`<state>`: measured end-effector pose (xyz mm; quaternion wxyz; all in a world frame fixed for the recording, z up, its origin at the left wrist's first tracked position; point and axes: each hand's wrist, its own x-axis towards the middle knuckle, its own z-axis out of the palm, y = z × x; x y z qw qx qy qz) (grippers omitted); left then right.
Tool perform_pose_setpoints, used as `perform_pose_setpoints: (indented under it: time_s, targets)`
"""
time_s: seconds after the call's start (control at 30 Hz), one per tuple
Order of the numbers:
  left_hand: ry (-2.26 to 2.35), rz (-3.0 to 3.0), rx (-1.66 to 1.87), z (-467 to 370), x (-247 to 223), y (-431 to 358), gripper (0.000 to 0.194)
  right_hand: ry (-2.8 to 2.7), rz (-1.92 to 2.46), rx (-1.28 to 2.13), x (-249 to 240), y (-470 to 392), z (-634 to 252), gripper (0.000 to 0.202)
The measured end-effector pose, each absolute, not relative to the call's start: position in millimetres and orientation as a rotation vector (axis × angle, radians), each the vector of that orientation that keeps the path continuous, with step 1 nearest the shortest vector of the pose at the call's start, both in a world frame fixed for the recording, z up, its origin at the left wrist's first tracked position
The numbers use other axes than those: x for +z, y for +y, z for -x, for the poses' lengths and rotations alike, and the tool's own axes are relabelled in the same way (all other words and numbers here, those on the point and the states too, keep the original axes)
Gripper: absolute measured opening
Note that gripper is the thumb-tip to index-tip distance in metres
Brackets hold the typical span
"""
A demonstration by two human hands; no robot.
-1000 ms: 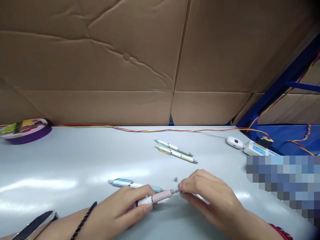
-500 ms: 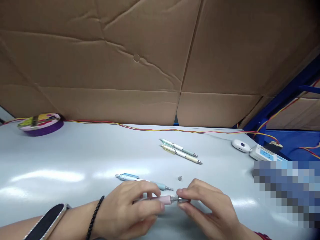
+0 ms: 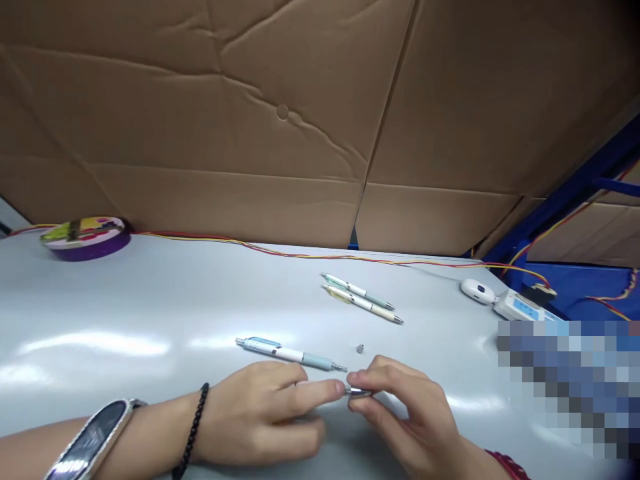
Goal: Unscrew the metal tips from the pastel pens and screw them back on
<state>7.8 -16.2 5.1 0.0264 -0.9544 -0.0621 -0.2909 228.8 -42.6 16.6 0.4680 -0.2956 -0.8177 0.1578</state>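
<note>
Clock: centred on the metal tip (image 3: 359, 392); 12 points away from the wearer.
Held pen: lies just off centre toward 9 o'clock; only its narrow metal front (image 3: 348, 390) shows, the barrel being hidden.
Left hand (image 3: 267, 415): at 9 o'clock, fingers curled over the held pen, index fingertip against its metal front; thumb hidden, firmness cannot be told.
Right hand (image 3: 407, 413): at 4 o'clock, thumb and index pinching the metal tip from both sides.
Handling: judged light and stiff; the metal tip looks smooth, likely slippery and quick to roll, the thin front the more fragile.
Hold: best at the barrel close behind the front, and at the widest part of the metal tip.
Cone (image 3: 361, 349): small, grey, loose on the table (image 3: 190, 300) at 12 o'clock.
Blue pen (image 3: 295, 357): at 10 o'clock, near the left hand, its metal front bare.
Other pens: yellow pen (image 3: 364, 305) at 12 o'clock, green pen (image 3: 357, 291) just beyond.
Power strip (image 3: 520, 306): far off at 2 o'clock.
</note>
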Motion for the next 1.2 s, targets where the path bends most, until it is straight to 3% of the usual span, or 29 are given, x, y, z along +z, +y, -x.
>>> perform_pose_setpoints:
  time_s: [0.37,0.57,0.7,1.2]
  targets:
    - [-0.266,3.023,-0.747,-6,2,-18,0.019,-2.02,0.722,0.446,17,-40,-231,0.012]
    - [-0.942,3.308,-0.904,-6,-2,-22,0.004,-2.087,0.728,0.412,15,-42,-230,0.017]
    - [-1.07,3.332,-0.804,-6,5,-20,0.015,-2.114,0.724,0.359,14,-41,-228,0.02]
    - [-0.641,3.102,-0.751,-3,-1,-16,0.021,-2.151,0.691,0.322,13,-45,-225,0.019]
